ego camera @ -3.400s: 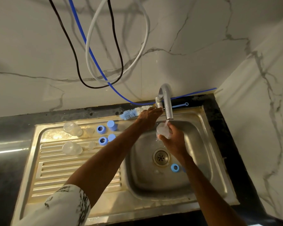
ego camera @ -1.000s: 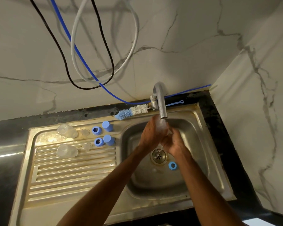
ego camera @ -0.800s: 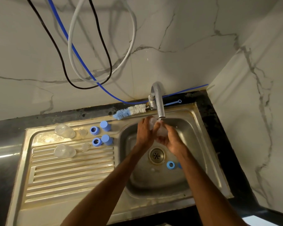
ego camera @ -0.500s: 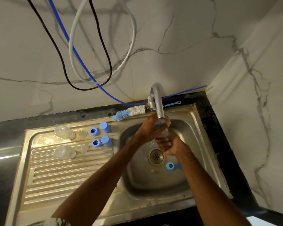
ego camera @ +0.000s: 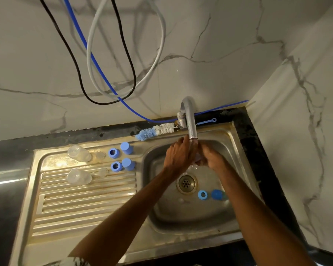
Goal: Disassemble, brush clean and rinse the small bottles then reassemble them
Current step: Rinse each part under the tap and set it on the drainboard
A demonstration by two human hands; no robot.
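Bottle (ego camera: 197,157) between left hand (ego camera: 178,157), right hand (ego camera: 212,159), under tap (ego camera: 190,121), axis hidden

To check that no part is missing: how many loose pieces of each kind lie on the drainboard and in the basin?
Bottles: 2
Clear inserts: 2
Rings: 3
Caps: 3
Total: 10

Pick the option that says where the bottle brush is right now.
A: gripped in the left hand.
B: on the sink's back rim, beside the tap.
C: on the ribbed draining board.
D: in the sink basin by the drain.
B: the bottle brush lies along the back rim of the sink, with its bristles left of the tap and its looped handle end showing on the tap's right.
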